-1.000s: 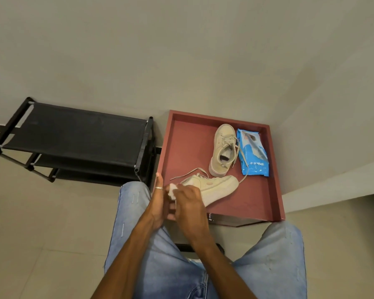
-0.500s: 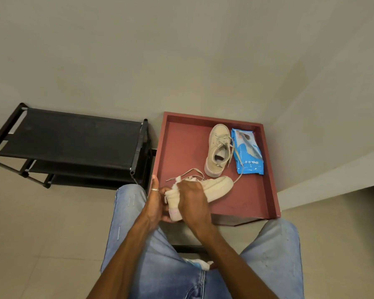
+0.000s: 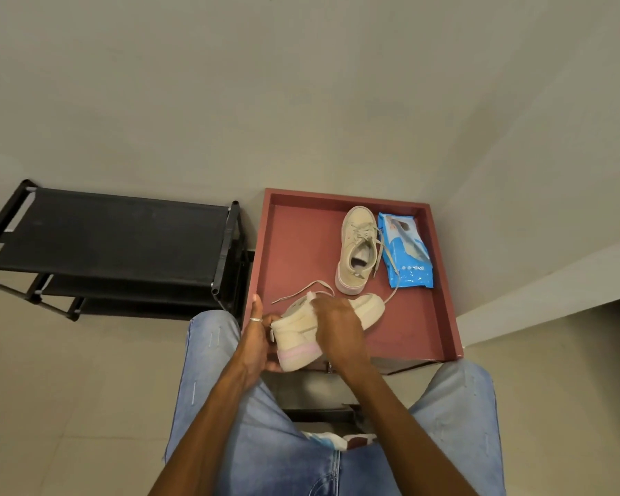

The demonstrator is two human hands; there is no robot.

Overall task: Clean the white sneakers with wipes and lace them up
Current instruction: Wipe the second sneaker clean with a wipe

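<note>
A cream sneaker [image 3: 296, 332] with a pink-edged sole lies on its side over the front edge of the red tray [image 3: 298, 245], toe pointing right. My left hand [image 3: 255, 343] grips its heel. My right hand [image 3: 337, 327] lies curled over the sneaker's side, and a bit of white wipe [image 3: 311, 296] shows at its fingertips. A loose lace [image 3: 301, 289] trails from the sneaker onto the tray. The second sneaker [image 3: 358, 245] stands upright at the back of the tray, its laces loose. A blue pack of wipes [image 3: 407, 252] lies to its right.
A black shoe rack [image 3: 115, 238] stands left of the tray against the wall. Walls close in behind and to the right of the tray. My knees in blue jeans [image 3: 212, 352] flank the tray's front, and the floor is tiled.
The sneaker has been drawn toward me and turned, so its heel and pink sole edge now show. My right hand slid along its side toward the toe.
</note>
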